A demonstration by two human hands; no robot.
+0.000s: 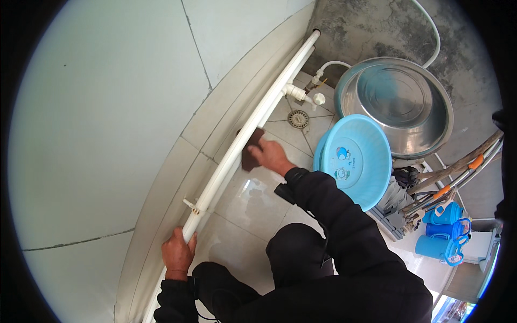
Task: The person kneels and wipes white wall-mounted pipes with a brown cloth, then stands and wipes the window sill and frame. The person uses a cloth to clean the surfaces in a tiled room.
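Observation:
A white pipe (228, 158) runs along the foot of the tiled wall, with a second pipe close behind it. My left hand (178, 253) is wrapped round its near part, just below a small bracket (191, 205). My right hand (271, 156) grips a dark brown cloth (250, 156) farther up. The cloth lies against the underside of the pipes, and part of it is hidden behind them. Beyond my right hand, a white tap (300, 93) branches off the pipe above a round floor drain (298, 119).
Light blue plastic basins (370, 156) stand right of my right arm, leaning by a large steel basin (428, 102). Farther right are long-handled tools (468, 171) and several blue jugs (436, 246). Wet patches mark the tiled floor (242, 215). My knees are bent close to the pipe.

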